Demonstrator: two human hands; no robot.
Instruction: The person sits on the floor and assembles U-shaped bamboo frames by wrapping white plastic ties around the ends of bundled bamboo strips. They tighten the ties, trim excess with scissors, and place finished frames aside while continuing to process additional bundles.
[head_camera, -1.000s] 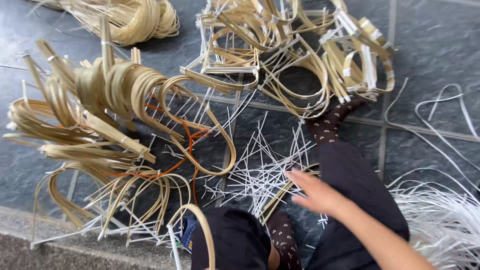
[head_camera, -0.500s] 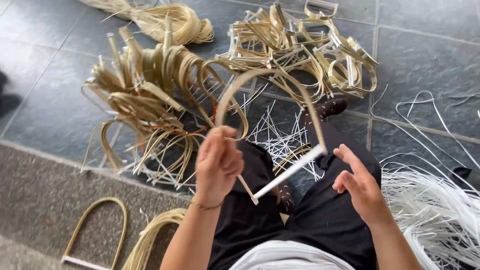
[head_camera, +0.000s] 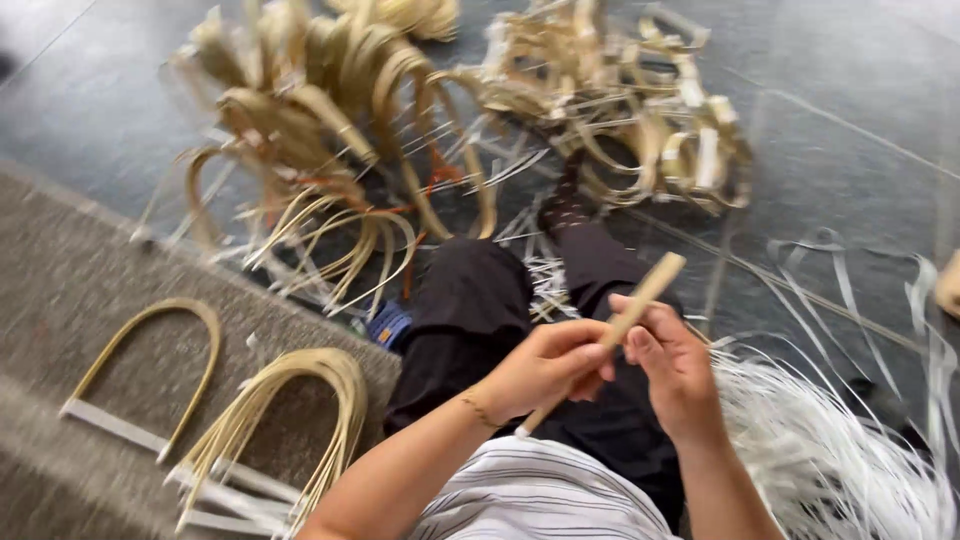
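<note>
Stick (head_camera: 612, 332) lies over the lap, its long axis running from 7 to 1 o'clock. Left hand (head_camera: 545, 368) grips its lower half; right hand (head_camera: 672, 365) pinches it just above, fingers closed around it.

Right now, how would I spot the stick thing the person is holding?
Find the black trousers in the middle. Just above the lap, the left hand and right hand meet on one straight pale bamboo strip. Every other strip lies bent in arches on the floor; this one is straight and lifted.
</note>
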